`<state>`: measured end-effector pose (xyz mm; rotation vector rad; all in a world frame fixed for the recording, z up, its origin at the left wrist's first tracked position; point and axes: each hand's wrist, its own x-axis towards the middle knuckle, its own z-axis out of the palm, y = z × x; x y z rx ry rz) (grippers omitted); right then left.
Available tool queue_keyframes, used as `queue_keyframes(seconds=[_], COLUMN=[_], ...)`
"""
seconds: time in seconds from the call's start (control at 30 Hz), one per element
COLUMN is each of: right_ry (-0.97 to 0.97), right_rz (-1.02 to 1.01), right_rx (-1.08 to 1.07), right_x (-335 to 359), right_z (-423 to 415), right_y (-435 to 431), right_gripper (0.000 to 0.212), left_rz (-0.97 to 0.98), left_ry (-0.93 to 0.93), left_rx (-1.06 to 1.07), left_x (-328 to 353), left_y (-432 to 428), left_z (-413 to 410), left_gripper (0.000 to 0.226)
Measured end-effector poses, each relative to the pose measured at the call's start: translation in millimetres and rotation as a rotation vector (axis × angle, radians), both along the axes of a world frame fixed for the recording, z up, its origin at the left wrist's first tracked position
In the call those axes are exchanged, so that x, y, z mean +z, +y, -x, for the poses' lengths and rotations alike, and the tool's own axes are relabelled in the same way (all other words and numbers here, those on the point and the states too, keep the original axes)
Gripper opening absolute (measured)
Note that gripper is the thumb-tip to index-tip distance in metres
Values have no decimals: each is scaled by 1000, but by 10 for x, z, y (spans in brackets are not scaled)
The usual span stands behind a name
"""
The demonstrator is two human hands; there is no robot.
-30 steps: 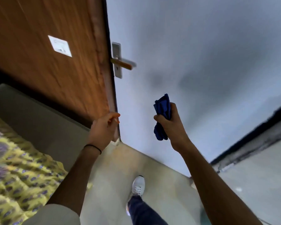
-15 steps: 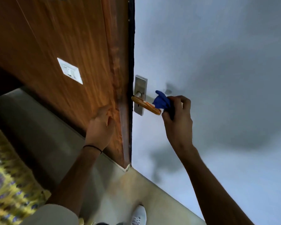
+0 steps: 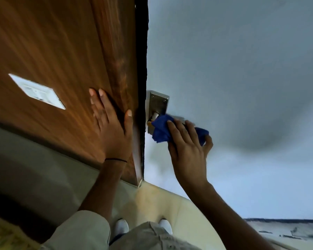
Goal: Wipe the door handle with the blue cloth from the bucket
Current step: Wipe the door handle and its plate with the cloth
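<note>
Handle (image 3: 150, 121): mid-frame, just right of the dark door edge, almost wholly wrapped; only a short stub showing where it leaves the steel plate (image 3: 157, 105). Blue cloth (image 3: 161, 130) bunched around the lever, one tail poking out right of the fingers. Right hand (image 3: 187, 147) closed over cloth and lever together, fingers curled across the top, thumb low on the right, so clamped on the cloth with the handle inside. Probably gripped that way to rub all round the lever in one pass, not one face only.

Left hand (image 3: 112, 130) spread flat, fingers apart, holding nothing, palm pressed on the wood door (image 3: 43, 51) left of centre, thumb lying along the edge. Likely there to brace the door against swinging under the rubbing. White label (image 3: 37, 91) on the wood at middle left, well apart from both hands. Grey wall (image 3: 242, 69) filling the right half. White shoes (image 3: 122, 226) at bottom centre, close to the door's foot. Bucket nowhere in view. Wiping judged under way, extent unclear.
</note>
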<state>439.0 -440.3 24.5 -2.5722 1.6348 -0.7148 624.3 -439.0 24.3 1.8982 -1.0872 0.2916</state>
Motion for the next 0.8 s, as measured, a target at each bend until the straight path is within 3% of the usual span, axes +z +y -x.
queue_keyframes(seconds=[0.17, 0.53, 0.7, 0.8], right_ry=[-18, 139, 116, 127], right_rz=[18, 113, 82, 119], right_rx=[-5, -11, 88, 132], right_x=[10, 21, 24, -10], right_z=[-385, 4, -411, -250], right_y=[-73, -3, -96, -61], right_gripper=[42, 55, 54, 58], left_rz=[67, 126, 141, 142], left_ry=[26, 105, 111, 113], left_rx=[-99, -177, -204, -204], left_x=[-109, -144, -119, -121], left_y=[-88, -114, -97, -92], left_z=[-91, -69, -56, -58], left_gripper=[75, 72, 71, 72])
